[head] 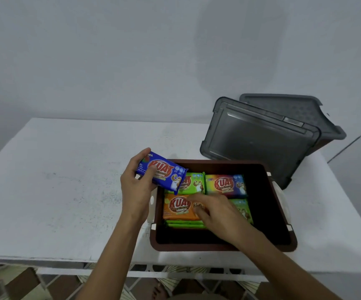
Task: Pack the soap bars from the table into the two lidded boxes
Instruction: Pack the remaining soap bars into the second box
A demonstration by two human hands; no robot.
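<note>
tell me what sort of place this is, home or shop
Likely a home or plain back room, not a shop: a white table against a bare wall, patterned floor tiles below, and a bare foot.

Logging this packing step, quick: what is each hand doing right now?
Left hand: holds the blue soap bar over the box.
Right hand: open, fingers resting on the orange soap bar in the box.
</note>
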